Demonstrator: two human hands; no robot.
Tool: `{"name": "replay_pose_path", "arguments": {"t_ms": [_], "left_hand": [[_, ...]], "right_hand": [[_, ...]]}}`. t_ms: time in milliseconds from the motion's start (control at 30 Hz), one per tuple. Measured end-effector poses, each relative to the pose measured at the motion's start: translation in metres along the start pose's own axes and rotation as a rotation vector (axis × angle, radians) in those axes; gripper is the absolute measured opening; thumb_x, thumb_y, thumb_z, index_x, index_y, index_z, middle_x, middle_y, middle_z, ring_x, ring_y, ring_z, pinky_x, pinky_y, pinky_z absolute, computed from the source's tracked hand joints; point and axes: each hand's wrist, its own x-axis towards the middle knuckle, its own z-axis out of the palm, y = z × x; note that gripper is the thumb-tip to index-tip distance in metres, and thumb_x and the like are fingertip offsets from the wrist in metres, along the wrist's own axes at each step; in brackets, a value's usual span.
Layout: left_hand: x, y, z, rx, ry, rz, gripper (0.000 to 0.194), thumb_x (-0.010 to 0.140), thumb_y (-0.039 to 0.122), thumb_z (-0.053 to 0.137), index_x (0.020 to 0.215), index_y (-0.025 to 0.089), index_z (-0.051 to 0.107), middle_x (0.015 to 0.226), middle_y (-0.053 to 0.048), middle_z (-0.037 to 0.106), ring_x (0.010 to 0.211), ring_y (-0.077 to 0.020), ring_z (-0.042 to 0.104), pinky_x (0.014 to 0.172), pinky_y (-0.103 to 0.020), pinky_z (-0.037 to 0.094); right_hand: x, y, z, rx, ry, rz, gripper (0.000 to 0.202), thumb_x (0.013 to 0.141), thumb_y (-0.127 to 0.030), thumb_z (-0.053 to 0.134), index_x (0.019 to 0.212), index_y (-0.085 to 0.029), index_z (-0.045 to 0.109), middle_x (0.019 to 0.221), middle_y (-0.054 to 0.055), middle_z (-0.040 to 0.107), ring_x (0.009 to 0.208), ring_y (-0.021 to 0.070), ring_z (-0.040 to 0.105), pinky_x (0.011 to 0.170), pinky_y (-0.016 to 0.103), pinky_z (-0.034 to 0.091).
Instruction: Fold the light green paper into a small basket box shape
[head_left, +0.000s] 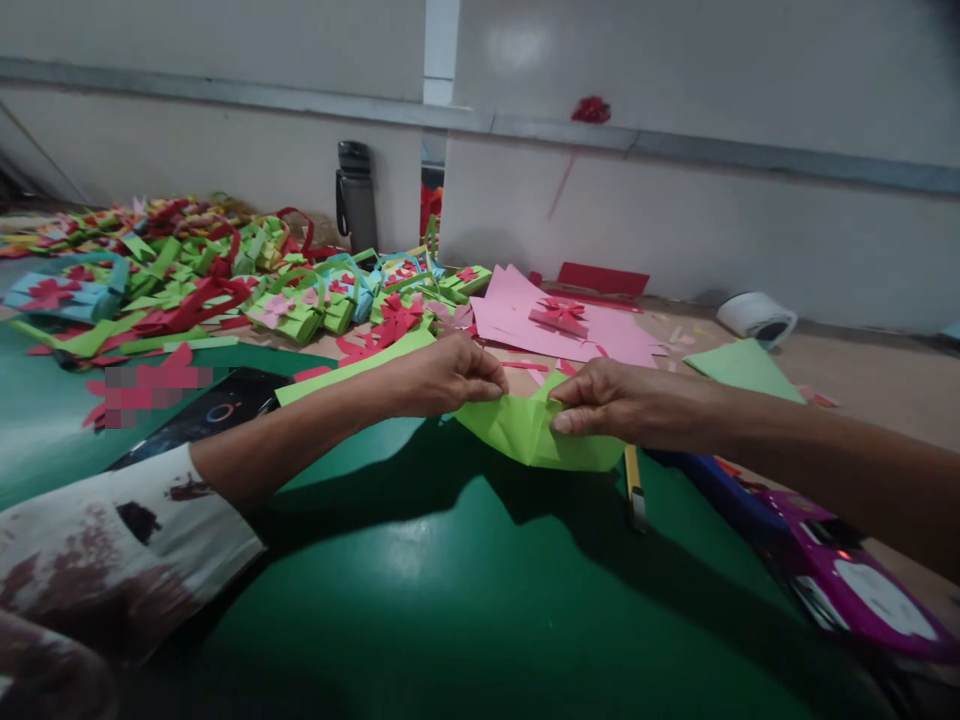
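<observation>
A folded lime-green paper (536, 435) is held up over the green mat (420, 600) in the middle of the head view. My left hand (457, 378) pinches its upper left edge between thumb and fingers. At its upper right part, my right hand (600, 400) grips the paper, with the thumb on the near side. A crease runs down the paper's middle. Just below my right hand a yellow cutter (634, 490) lies on the mat. Behind my left forearm there is another light-green sheet (360, 368).
Folded paper bags (292, 310) with flowers are heaped at the back left, near a dark bottle (358, 200). Pink sheets (517, 315) lie behind my hands. A phone (206, 412) is at left; a tape roll (754, 318) and purple device (870, 585) are at right.
</observation>
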Motion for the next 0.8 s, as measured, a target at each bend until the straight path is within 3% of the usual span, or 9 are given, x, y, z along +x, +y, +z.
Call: {"name": "replay_pose_path", "arguments": {"t_ms": [267,400,500,600,667,800], "left_hand": [[0.001,-0.001,0.003,0.026,-0.018,0.008,0.017,0.084,0.015,0.048,0.077,0.01,0.063,0.063,0.003,0.051,0.058,-0.0094,0.043,0.054,-0.02,0.035],[0.001,-0.002,0.0,0.001,0.066,-0.001,0.021,0.086,0.013,0.045,0.085,0.009,0.065,0.078,-0.003,0.063,0.072,-0.0122,0.056,0.067,-0.022,0.043],[-0.002,0.003,-0.001,-0.029,0.137,0.008,0.027,0.092,0.021,0.042,0.09,0.009,0.067,0.092,-0.006,0.068,0.085,-0.0142,0.06,0.076,-0.024,0.045],[-0.005,0.011,0.006,-0.014,0.128,0.019,0.026,0.087,0.032,0.056,0.092,0.011,0.07,0.078,-0.002,0.068,0.07,-0.0134,0.06,0.063,-0.022,0.044],[-0.006,0.014,0.014,0.034,0.087,0.036,0.023,0.078,0.03,0.068,0.091,0.012,0.071,0.071,0.0,0.067,0.061,-0.0123,0.058,0.057,-0.021,0.043],[-0.007,0.007,0.02,0.121,0.06,0.077,0.005,0.075,0.016,0.07,0.078,0.012,0.07,0.08,-0.004,0.07,0.075,-0.0147,0.063,0.069,-0.023,0.046]], "right_hand": [[0.0,0.001,0.002,-0.059,0.022,-0.03,0.031,0.077,-0.04,0.049,0.057,-0.023,0.033,0.056,-0.008,0.024,0.051,0.0095,0.022,0.048,0.027,0.022],[0.0,0.001,0.003,-0.112,0.021,-0.018,0.028,0.077,-0.037,0.047,0.058,-0.023,0.033,0.056,-0.007,0.025,0.052,0.0099,0.024,0.049,0.027,0.024],[0.0,-0.002,0.007,-0.17,0.054,0.019,0.028,0.077,-0.034,0.048,0.057,-0.022,0.032,0.055,-0.007,0.026,0.051,0.0099,0.026,0.049,0.027,0.024],[0.001,-0.01,0.016,-0.236,0.134,0.062,0.027,0.078,-0.031,0.048,0.056,-0.021,0.035,0.052,-0.007,0.027,0.049,0.0102,0.027,0.049,0.027,0.021],[0.003,-0.016,0.021,-0.312,0.193,0.081,0.025,0.077,-0.029,0.05,0.055,-0.02,0.041,0.05,-0.006,0.03,0.049,0.011,0.03,0.05,0.028,0.02],[0.0,-0.02,0.024,-0.478,0.219,0.049,0.017,0.074,-0.024,0.054,0.059,-0.019,0.048,0.053,-0.004,0.039,0.055,0.0122,0.039,0.055,0.028,0.023]]}}
